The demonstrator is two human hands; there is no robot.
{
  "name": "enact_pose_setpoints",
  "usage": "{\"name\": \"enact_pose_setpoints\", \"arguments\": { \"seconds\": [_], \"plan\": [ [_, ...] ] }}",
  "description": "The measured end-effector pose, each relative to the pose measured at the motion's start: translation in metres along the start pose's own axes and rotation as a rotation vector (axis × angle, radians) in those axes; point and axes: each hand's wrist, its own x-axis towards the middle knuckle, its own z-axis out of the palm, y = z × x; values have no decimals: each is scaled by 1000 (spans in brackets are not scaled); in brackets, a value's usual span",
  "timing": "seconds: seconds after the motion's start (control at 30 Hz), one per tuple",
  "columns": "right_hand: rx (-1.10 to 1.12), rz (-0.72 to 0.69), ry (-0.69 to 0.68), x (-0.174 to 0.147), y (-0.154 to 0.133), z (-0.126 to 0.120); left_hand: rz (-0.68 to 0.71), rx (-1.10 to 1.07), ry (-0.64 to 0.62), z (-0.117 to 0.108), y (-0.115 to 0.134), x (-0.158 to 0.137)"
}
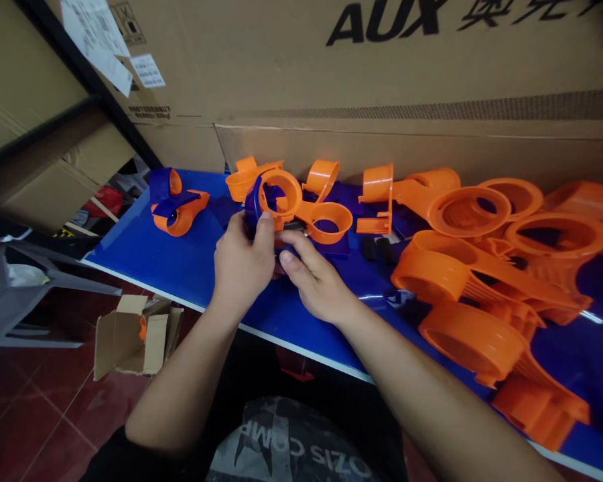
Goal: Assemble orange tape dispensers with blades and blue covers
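Head: hands [244, 258] [317, 278] before "AUX" carton [362, 73]

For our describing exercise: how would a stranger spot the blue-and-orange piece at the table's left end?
Find the blue table before the AUX box. Left of the left hand, the piece lies alone. Its blue upper part distinguishes it from all-orange pieces.

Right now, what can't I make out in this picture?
All in the head view:
Lower portion of the blue part: hidden by the left hand.
What the right hand touches: mostly covered by the hand itself.
Some lettering on the big carton: cut off by the picture's edge.
Print on the white label: too small and blurred.
Orange bit in the floor box: too small to identify.
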Motion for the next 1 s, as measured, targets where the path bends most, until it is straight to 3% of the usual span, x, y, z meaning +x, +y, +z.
{"name": "enact_pose_setpoints", "arguments": {
  "seconds": [0.5,0.73,1.0],
  "plan": [
    [-16,33,-27,0,1,0,-57,54,23,2,1,-2],
    [-41,28,-49,0,3,1,-24,97,-11,1,-2,-5],
    [-109,-13,-57,-1,-1,0,110,124,-35,-1,-3,-1]
  ]
}}
